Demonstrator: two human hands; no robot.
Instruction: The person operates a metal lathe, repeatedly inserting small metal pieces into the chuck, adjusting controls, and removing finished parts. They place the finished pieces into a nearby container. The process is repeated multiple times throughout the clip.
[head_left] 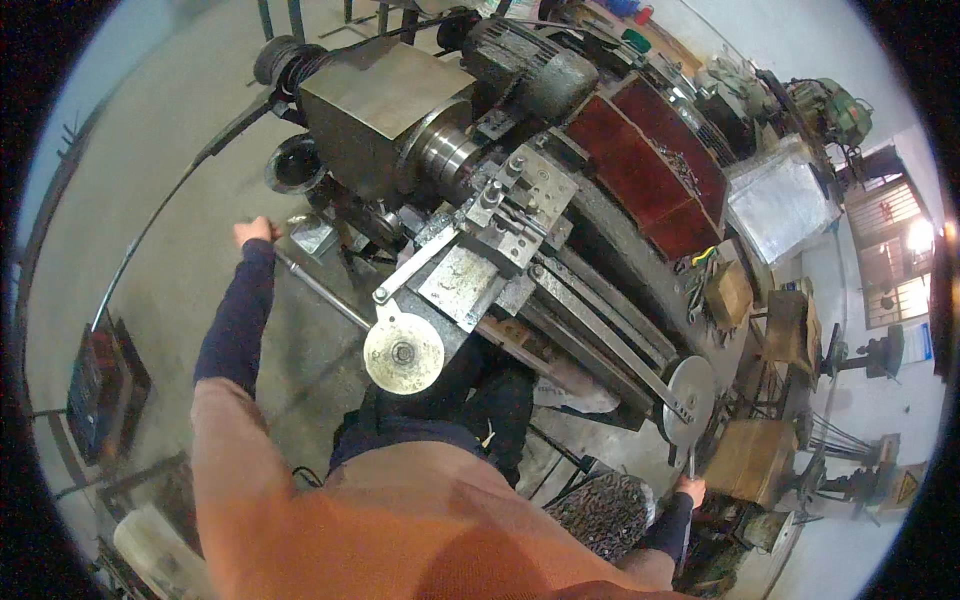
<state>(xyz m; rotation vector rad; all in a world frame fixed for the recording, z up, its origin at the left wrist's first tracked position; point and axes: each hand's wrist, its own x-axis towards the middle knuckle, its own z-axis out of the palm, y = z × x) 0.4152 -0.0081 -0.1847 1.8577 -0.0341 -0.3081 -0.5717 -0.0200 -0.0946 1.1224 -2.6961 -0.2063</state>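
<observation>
At nine o'clock, far out, a dark case [105,395] stands on the floor. Between nine and ten, the left hand [258,231] is clenched, apparently round the outer end of a long steel lever [325,292] that slants in toward the machine. That machine, a small bench lathe, fills the middle: its box-shaped headstock [385,90] sits at eleven, a round metal disc [403,353] at eight, and the bright spindle nose [446,155] near twelve. Whether a workpiece sits in it, I cannot tell. The tool post [520,212] is just short of one o'clock. A heap of dark metal pieces [605,510] lies at five, a dark red tray [625,170] near two. At four stands a second disc [688,400]; just below it the right hand [690,487] is wrapped round a rod-like handle [691,460].

The step in hand looks like working the lathe's two controls together. The next move seems to call for both grasps firm and a steady, coordinated pull or push.
</observation>
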